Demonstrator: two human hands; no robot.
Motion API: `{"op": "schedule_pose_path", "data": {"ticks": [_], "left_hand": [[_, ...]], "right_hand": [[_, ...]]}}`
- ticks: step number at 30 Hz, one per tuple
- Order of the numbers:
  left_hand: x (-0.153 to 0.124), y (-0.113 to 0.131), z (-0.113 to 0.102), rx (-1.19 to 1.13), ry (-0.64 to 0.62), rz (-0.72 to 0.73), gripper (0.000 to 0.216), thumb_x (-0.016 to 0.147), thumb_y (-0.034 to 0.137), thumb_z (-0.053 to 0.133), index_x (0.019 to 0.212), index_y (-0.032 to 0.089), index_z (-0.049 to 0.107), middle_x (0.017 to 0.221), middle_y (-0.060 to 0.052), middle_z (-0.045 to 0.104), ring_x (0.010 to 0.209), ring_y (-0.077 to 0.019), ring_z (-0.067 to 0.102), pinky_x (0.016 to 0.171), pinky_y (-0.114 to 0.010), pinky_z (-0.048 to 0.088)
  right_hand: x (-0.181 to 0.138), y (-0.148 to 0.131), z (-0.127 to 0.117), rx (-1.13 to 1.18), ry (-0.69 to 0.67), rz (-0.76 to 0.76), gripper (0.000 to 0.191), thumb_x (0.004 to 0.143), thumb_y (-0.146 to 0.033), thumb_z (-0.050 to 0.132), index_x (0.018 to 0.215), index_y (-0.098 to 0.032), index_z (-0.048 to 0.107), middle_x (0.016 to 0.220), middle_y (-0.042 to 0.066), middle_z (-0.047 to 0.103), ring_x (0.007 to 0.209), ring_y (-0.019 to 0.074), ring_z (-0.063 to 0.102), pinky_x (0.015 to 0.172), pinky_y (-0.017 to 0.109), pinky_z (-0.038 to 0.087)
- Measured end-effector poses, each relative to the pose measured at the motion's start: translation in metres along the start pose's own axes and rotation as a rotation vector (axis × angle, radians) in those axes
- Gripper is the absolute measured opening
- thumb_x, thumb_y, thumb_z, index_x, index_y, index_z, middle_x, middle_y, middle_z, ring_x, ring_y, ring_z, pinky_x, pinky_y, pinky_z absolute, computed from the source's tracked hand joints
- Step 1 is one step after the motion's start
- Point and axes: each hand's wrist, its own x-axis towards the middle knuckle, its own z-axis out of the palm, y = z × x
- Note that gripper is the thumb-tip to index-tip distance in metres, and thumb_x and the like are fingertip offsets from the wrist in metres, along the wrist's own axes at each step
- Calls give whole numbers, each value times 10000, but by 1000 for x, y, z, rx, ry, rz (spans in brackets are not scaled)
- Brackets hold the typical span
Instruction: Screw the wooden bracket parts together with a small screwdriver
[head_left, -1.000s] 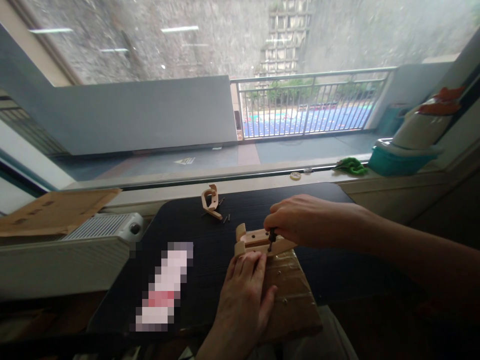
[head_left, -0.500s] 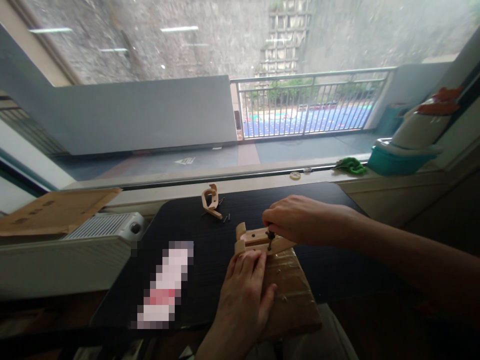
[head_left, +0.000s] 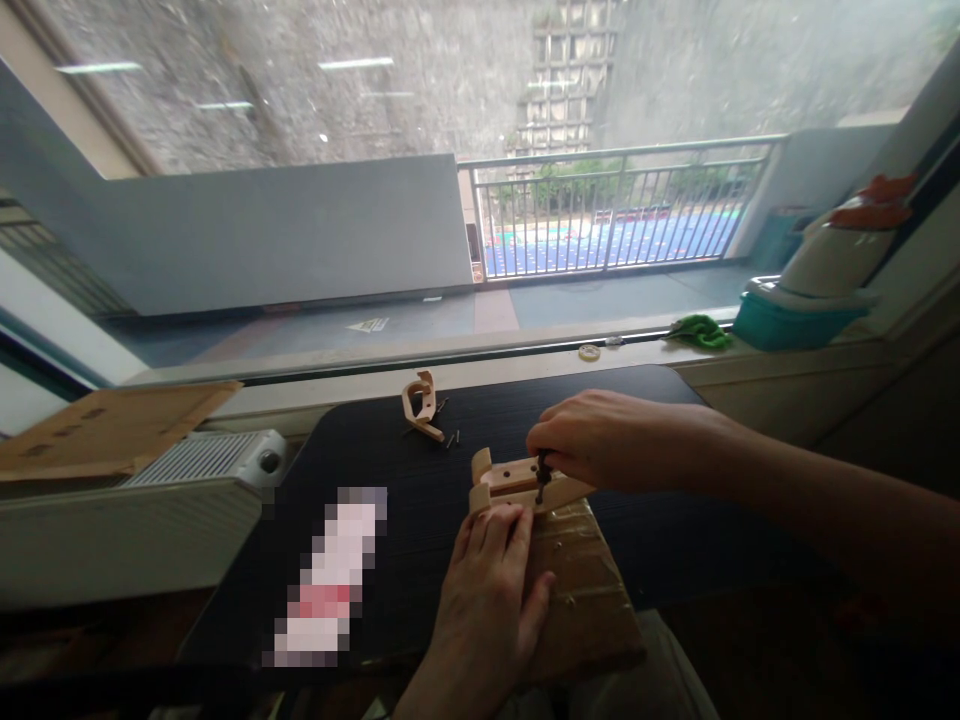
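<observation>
On a taped brown cardboard box (head_left: 592, 600) lies a pale wooden piece (head_left: 510, 475) with two rounded, upturned ends and dark holes. My left hand (head_left: 491, 580) rests on the box, fingers stretched flat against the near side of the wood, thumb apart. Closed around the top of a short, dark screwdriver-like tool (head_left: 542, 475) is my right hand (head_left: 585, 435). The tool stands upright, its tip at the wood near a hole; my fingers hide its handle. Farther back, a curved wooden part (head_left: 421, 405) lies beside several small screws (head_left: 453, 438).
A black table (head_left: 360, 440) carries the box. A blurred, pixelated strip (head_left: 330, 570) lies at left. On the windowsill are a tape roll (head_left: 589, 353), a green cloth (head_left: 701, 332) and a teal container (head_left: 795, 318). Flat cardboard (head_left: 105, 420) covers part of a white radiator (head_left: 217, 460).
Both hands and the wood stay almost in place. The fingers of my right hand have shifted very slightly around the tool, and the view has moved a little.
</observation>
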Motion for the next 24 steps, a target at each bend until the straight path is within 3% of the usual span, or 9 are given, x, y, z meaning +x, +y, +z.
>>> {"op": "schedule_pose_path", "data": {"ticks": [14,24], "left_hand": [[1,1,0,1,-2,-8,496,770,225,559,1252,134,480,1212,-114,509,1159,-280,446,1003,-467,394],[-1,-1,2,-3,2,-5,506,773,240,559,1261,138,472,1221,-112,505,1164,-282,443,1003,-457,395]], "right_hand": [[1,-2,4,-13,30,89,231,885,-227,411,863,-133,621,779,72,646,699,150,553,555,272,292],[0,-3,-2,-1,-13,-2,182,837,-131,458,856,-149,638,792,56,646,746,154,567,596,259,335]]}}
